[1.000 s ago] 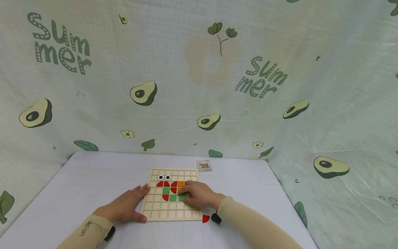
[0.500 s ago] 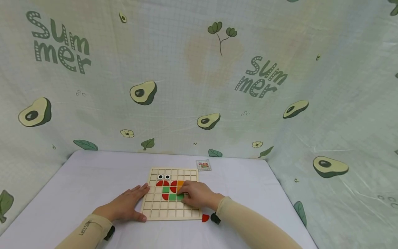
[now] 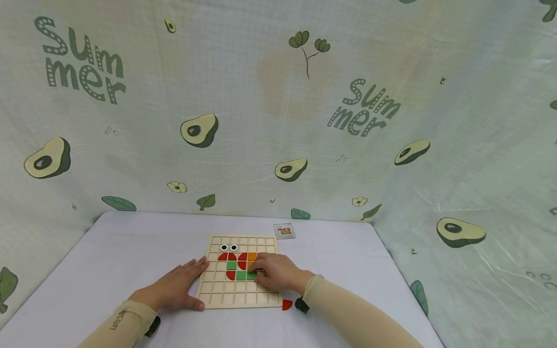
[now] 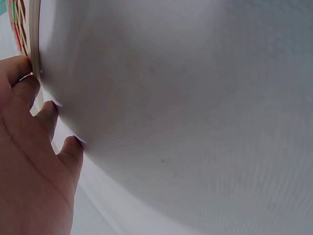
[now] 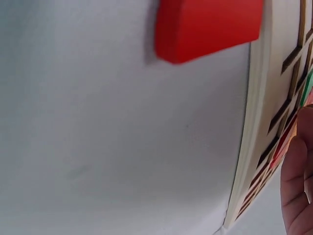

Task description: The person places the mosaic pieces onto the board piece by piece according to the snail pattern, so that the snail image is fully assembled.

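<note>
A wooden grid board (image 3: 235, 300) lies on the white table with coloured tiles in its cells. My left hand (image 3: 176, 286) rests flat beside it, fingertips and thumb at the board's left edge (image 4: 34, 34). Over the board's right half, my right hand (image 3: 278, 272) has its thumb and forefinger at a green square tile (image 3: 251, 276), holding it in its cell. The hand partly covers this tile and the orange tiles (image 3: 252, 256) above. To the left sit red quarter-round tiles (image 3: 230, 275), green squares (image 3: 231, 265) and two eye tiles (image 3: 224, 247).
A loose red quarter-round piece (image 5: 210, 29) lies on the table by the board's lower right corner, close to my right wrist. Behind the board is a small picture card (image 3: 284, 231). A patterned cloth (image 3: 243, 96) hangs behind the table and along its sides.
The green tile under my right fingers has shifted slightly left and now sits straight in line with the neighbouring green one. My left hand stays in place.
</note>
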Demonstrator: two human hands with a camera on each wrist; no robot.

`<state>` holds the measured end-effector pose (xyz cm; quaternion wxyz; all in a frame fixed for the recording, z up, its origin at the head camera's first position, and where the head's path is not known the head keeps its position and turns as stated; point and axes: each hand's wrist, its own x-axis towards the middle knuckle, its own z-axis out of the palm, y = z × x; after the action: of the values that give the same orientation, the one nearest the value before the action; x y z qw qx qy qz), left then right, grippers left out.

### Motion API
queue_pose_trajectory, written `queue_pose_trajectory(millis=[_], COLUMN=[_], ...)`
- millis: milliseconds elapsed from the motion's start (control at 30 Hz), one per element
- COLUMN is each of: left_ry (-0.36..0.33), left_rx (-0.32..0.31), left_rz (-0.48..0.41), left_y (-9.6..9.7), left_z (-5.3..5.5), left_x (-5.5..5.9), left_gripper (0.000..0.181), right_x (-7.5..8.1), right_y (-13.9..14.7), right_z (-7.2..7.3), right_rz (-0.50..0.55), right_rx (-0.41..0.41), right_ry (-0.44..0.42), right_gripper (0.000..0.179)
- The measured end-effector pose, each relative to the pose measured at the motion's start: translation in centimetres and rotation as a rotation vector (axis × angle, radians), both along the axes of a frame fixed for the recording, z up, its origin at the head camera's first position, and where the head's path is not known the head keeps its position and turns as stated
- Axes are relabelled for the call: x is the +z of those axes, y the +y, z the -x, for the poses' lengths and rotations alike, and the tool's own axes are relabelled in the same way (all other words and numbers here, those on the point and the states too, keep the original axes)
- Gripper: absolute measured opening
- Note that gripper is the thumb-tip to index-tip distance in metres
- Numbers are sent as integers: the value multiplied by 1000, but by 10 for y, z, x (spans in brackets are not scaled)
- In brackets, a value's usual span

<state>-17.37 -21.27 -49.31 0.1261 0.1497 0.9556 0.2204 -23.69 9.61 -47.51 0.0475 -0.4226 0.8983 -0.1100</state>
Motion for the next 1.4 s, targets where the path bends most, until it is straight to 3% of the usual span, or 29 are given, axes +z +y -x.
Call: queue_pose_trajectory(millis=[233, 633, 800, 1067, 1300, 1400], left_ry=[8, 8, 9, -5, -1, -6], left_rx=[-8, -7, -10, -3, 6, 11], left_rz=[-10, -6, -7, -18, -12, -11], left_y=[0, -2, -2, -2, -1, -1], left_z=[0, 0, 1, 1, 1, 0], left_x=[-1, -3, -4, -5, -4, -3], left_gripper=[116, 117, 118, 117, 117, 116], right_x=[7, 24, 20, 0, -3, -2], right_y=[18, 76, 91, 97, 95, 96], right_z=[-4, -21, -31, -41, -40, -37], right_rz=[11, 28, 48, 41, 7, -3], right_rx=[-4, -78, -59, 1, -2, -38], right_ry=[-45, -129, -187, -205, -139, -100], right_gripper=[23, 25, 24, 22, 16, 14])
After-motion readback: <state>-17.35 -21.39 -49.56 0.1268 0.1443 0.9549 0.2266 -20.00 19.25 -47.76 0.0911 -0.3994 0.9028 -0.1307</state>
